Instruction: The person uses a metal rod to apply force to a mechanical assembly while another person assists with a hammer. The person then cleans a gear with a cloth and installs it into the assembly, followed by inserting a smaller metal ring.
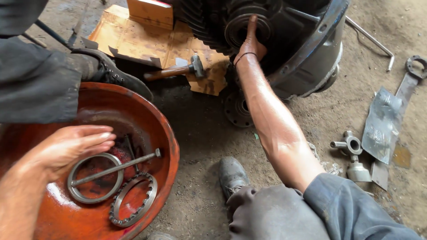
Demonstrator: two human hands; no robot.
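My left hand [71,144] lies flat with its fingers together inside a red metal basin [171,142], holding nothing. Its fingertips are just above a plain steel ring [75,189]. A long bolt [115,168] lies across that ring, and a toothed ring [133,200] rests beside it. My right hand [251,44] reaches far forward and presses against a round bearing [235,26] in a large dark gear housing [307,53], with one finger stretched up over the bearing's rim.
A hammer [178,70] lies on oily cardboard [133,42]. A booted leg [111,71] stands by the basin. On the dirt floor are a round flange [235,109], a cross-shaped part [349,144], a flat ring spanner [411,80], a bent rod [373,42] and my shoe [231,175].
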